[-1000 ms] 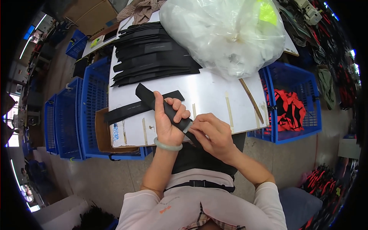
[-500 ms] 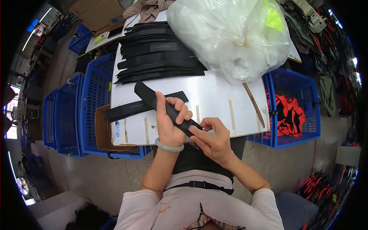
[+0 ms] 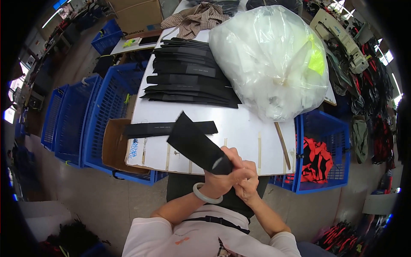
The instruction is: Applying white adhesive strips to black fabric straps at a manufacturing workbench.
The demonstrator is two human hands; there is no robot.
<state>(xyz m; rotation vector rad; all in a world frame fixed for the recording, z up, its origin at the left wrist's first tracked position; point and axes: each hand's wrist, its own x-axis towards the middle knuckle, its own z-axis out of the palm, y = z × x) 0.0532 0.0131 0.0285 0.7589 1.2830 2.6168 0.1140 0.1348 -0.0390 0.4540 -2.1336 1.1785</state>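
- The desk (image 3: 244,141) is spread ahead of the body, and its near edge is faced by both hands; the work is best done over that edge, where the elbows are not cramped.
- The bag (image 3: 269,64), see-through and bulging, is set on the far right of the desk; it should not be knocked.
- The pile (image 3: 188,73) of black strips is laid at the far left, beside the bag; its order is best left undisturbed.
- The held strip (image 3: 192,143) is held up at the near edge, its wide free end pointed away and leftward. It is best steadied without twist, so that both edges can be watched.
- The loose strip (image 3: 150,129) is laid on the desk behind it and partly hidden by it; it should not be swept aside.
- The left hand (image 3: 219,183) is closed around the lower end of the held strip; a firm, even grip is called for.
- The right hand (image 3: 248,186) is pressed against the left, fingers curled; whether fabric is pinched there cannot be told.
- The bracelet (image 3: 206,198) is worn on the left wrist; snagging is best avoided.
- A pale patch (image 3: 221,162) is seen beside the left fingers; it should not be creased.
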